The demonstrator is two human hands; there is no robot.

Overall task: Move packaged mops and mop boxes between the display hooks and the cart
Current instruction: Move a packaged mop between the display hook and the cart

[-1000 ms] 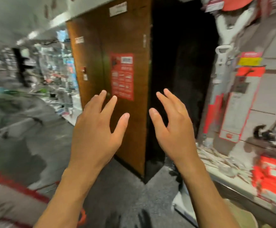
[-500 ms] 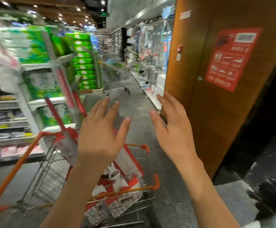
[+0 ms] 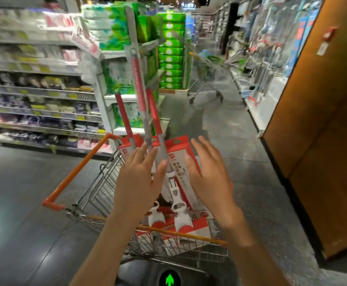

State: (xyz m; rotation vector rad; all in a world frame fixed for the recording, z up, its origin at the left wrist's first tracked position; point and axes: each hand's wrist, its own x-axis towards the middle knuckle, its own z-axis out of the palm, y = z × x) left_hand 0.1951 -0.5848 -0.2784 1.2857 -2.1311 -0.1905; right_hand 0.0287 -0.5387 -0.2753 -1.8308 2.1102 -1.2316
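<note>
- The packaged mops are stood upright in the cart.
- Nothing is held: the left hand and right hand are spread above them.
- A pick-up is judged underway; next, one handle must be grasped.

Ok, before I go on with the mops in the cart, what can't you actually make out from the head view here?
- Lower parts of the red-and-white packaged mops: covered by the left hand and right hand.
- Whether either hand's fingers touch the red-and-grey mop handles: cannot tell.
- Orange-handled wire cart: its floor is hidden by the packages.
- Print on the packages: too small.
- Left-side shelf goods: blurred by motion.
</note>
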